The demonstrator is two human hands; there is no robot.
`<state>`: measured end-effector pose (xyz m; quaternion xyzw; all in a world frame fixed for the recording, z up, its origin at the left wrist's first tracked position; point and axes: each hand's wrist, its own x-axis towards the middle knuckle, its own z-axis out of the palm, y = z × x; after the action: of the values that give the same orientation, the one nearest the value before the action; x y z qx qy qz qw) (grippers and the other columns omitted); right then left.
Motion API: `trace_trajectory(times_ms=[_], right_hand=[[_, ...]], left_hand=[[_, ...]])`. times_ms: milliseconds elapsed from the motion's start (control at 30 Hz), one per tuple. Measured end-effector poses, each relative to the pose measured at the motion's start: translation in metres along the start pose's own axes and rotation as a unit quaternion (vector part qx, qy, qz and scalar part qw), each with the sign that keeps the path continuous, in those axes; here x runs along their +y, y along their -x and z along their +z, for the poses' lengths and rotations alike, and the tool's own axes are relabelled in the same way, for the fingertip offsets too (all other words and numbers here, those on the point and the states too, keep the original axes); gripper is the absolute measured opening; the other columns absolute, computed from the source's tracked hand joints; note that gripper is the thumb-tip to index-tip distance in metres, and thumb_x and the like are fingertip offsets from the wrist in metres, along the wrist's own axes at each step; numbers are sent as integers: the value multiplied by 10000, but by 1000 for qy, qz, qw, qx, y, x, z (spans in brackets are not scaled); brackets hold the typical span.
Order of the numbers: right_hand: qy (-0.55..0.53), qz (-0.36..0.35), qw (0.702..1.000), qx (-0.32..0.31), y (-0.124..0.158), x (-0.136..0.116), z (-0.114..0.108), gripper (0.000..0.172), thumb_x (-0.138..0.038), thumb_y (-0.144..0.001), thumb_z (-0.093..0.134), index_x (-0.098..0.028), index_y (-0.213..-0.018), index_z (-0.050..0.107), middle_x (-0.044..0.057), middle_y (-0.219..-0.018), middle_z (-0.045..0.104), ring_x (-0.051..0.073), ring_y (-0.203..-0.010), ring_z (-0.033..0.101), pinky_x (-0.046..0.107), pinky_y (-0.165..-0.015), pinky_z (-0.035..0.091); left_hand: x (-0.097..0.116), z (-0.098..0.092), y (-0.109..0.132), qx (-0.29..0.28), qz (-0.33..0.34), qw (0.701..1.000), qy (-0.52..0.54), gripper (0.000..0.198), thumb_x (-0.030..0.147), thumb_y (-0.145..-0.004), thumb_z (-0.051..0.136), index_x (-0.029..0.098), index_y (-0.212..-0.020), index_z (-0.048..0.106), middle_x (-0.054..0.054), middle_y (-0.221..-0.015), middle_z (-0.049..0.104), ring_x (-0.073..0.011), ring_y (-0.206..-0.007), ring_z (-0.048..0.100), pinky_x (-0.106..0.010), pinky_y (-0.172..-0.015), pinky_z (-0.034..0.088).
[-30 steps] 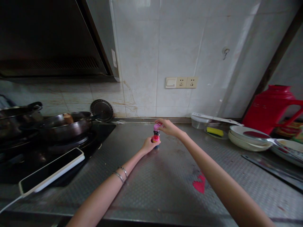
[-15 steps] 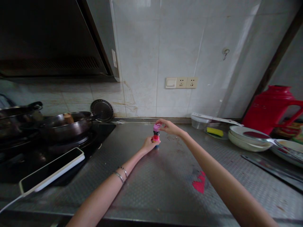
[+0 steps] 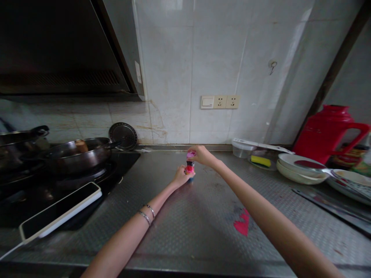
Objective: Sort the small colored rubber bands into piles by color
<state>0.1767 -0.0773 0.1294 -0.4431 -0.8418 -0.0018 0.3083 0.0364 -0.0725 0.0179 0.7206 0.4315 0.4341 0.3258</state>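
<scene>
A small bottle (image 3: 190, 168) with a red label and a pink cap (image 3: 191, 155) stands upright on the steel counter (image 3: 203, 231), near the back wall. My left hand (image 3: 182, 177) is wrapped round the bottle's lower part from the left. My right hand (image 3: 201, 155) pinches the pink cap from the right and above. Two thin bracelets circle my left wrist (image 3: 147, 213).
A phone (image 3: 59, 210) lies at the stove's edge on the left, beside a dark pan (image 3: 72, 154) and a second pot (image 3: 17, 141). A round lid (image 3: 123, 136) leans on the wall. On the right are stacked plates (image 3: 301, 170), a sponge (image 3: 260, 160) and a red thermos (image 3: 330, 133).
My right hand has closed down more over the pink cap. The view has shifted slightly; the bottle and my left hand stay where they were.
</scene>
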Motion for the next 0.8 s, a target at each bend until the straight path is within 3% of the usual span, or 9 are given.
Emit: trace_trajectory(times_ms=[167,433,633,800], right_hand=[[-2,10,999,-52,-4,1,-10,302,-267,-619,640,-154,-899,647,25,-741,639,134,-658,544,218,-595,393],[-8,-43,991,-125,-14,-1,-15,306,-167,-608,632,-155,-914,638,46,-829,643,160,-736,565,236,-644,410],[-42,39,996,-69,-6,5,-15,593,-450,-613,659,-149,-1109,536,73,-811,634,169,-711,570,265,-648,427],[-207,137,969,7,8,12,-7,570,-569,-787,374,-174,-1186,469,113,-1009,614,189,-903,567,313,-766,425]], left_hand=[[-2,0,-1,4,62,997,-44,206,330,-622,619,126,-657,612,-34,-683,583,-141,-655,507,-257,-633,366],[-1,0,-1,-17,27,999,-5,203,302,-604,633,111,-668,611,-29,-641,581,-131,-619,505,-244,-597,371],[-1,0,-1,-20,26,999,16,199,302,-598,629,112,-653,607,-25,-628,578,-127,-604,501,-240,-588,365],[-7,2,-4,-37,52,998,6,194,309,-624,605,117,-645,593,-10,-616,565,-113,-578,486,-229,-569,350]])
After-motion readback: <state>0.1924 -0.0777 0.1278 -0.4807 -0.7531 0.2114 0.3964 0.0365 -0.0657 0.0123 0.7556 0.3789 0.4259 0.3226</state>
